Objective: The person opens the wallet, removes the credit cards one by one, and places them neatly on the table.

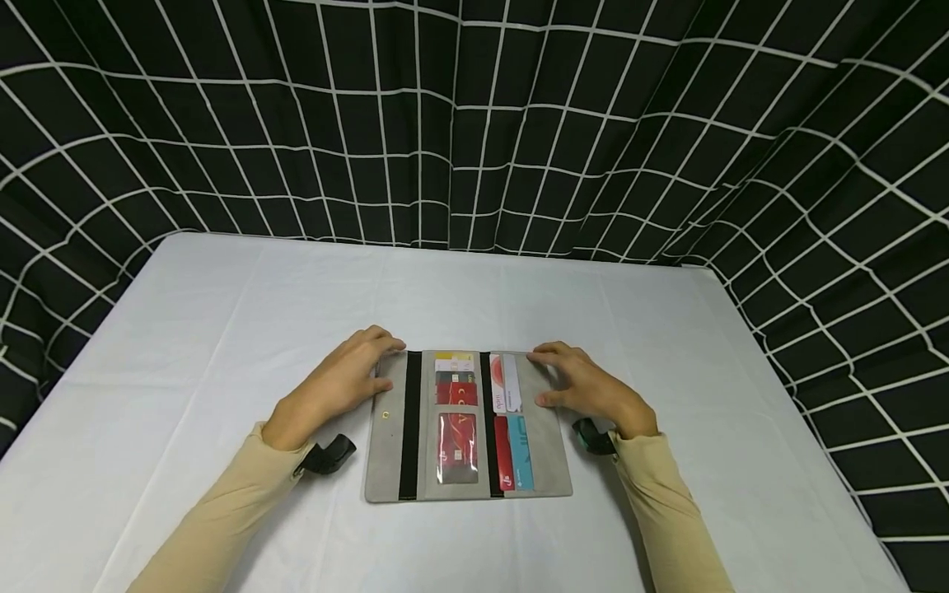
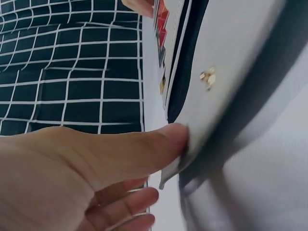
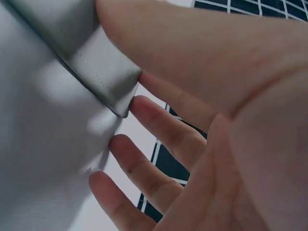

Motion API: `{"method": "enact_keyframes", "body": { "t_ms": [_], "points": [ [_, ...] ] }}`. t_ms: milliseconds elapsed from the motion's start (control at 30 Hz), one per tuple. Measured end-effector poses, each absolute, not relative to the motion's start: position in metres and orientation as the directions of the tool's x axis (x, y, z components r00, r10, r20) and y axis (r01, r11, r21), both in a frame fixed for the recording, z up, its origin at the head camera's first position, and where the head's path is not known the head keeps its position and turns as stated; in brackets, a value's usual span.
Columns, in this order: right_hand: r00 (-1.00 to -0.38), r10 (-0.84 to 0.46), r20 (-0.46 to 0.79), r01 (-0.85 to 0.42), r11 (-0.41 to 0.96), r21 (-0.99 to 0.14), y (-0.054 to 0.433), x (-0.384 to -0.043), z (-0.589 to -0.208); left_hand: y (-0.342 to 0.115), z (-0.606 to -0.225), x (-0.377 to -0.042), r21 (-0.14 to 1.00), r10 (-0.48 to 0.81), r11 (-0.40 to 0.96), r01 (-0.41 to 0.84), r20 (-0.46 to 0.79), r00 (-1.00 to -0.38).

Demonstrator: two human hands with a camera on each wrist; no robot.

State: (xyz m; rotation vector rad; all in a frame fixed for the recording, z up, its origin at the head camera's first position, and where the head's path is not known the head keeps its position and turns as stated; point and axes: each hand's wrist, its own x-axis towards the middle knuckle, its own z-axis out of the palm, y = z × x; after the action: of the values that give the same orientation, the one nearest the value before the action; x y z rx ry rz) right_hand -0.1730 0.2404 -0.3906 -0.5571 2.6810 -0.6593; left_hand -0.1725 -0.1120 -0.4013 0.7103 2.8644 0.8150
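A grey card wallet (image 1: 547, 461) lies spread open on the white table, with two dark strips running down it. Red cards (image 1: 454, 449) and several others fill its middle pockets, while a light blue card (image 1: 521, 453) sits in the lower right pocket. My left hand (image 1: 334, 383) holds the left flap near its far corner, thumb on the inner face. On that flap shows a small gold snap (image 2: 208, 78). At the far right corner, my right hand (image 1: 593, 389) grips the other flap, its thumb on top and fingers at the edge (image 3: 126, 103).
White cloth covers the table (image 1: 296, 288). A black curtain with a white grid (image 1: 460, 123) hangs behind it and along both sides. Black wrist devices (image 1: 329, 455) are worn under both hands, close to the wallet's sides.
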Motion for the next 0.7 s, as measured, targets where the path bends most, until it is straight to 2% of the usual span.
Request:
{"method": "enact_keyframes", "body": {
  "t_ms": [333, 700],
  "points": [
    [-0.870, -0.474, -0.136, -0.331, 0.765, -0.552, 0.249, -0.157, -0.403, -0.098, -0.396, -0.171, 0.526, 0.523, 0.674, 0.519, 0.157, -0.838],
    [-0.873, -0.471, -0.127, -0.298, 0.721, -0.625, 0.250, -0.157, -0.409, -0.082, -0.398, -0.186, 0.612, 0.553, 0.608, 0.506, 0.130, -0.823]
  ]
}}
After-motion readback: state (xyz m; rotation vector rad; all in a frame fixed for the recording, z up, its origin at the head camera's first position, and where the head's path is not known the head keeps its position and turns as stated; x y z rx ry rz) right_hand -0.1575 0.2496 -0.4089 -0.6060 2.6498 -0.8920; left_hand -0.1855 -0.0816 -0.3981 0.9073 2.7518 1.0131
